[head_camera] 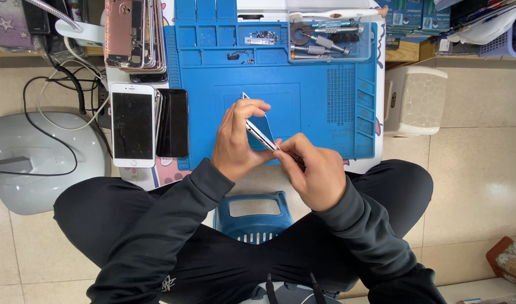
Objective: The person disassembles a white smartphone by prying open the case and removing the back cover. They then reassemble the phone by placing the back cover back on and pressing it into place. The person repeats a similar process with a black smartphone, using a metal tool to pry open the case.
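Nearest the camera are the person's dark-trousered crossed legs (213,247) and a small blue stool (254,217) between them. Above these, both hands meet over a blue work mat (337,112) that covers a low white surface (376,163). The left hand (235,141) is closed around a thin phone (261,132) held tilted on edge above the mat's middle. The right hand (314,171) is pinched shut at the phone's lower end; whatever it grips is too small to tell. At the mat's far side, a clear tray (328,39) holds screwdrivers and metal tools. Left of the mat lie a white phone with a cracked screen (132,125) and a black phone (172,123), with a stack of phone housings (134,34) beyond them. The floor is pale tile (477,169); a grey rounded appliance (38,163) with black cables sits at left, a white box (415,101) at right.
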